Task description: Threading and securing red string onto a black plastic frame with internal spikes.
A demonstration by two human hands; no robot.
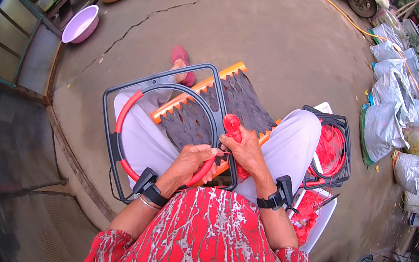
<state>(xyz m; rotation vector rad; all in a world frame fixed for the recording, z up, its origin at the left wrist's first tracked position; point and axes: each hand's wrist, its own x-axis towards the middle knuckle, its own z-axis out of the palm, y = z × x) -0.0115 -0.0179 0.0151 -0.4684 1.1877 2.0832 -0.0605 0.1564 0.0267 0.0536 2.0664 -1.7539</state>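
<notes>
A black square plastic frame (222, 87) with a round ring inside it rests tilted across my lap. Red strip is wrapped in sections around the ring, one red section (127, 111) at its upper left. My left hand (193, 163) is closed round the ring's lower right, where red wrapping shows. A bundle of red strip (233, 124) is gripped in my right hand (247, 151), beside the frame's right bar. A thin red strand runs between the two hands. Part of the bundle hangs below my right hand.
An orange toothed rail (199, 92) with dark grey strips (246, 97) lies beneath the frame. Right of my knee are stacked black frames (348, 145) with red strip and a white tray (325, 220) holding red scraps and a dark-handled tool. Silvery sacks (383, 131) line the right; basins (81, 24) stand upper left.
</notes>
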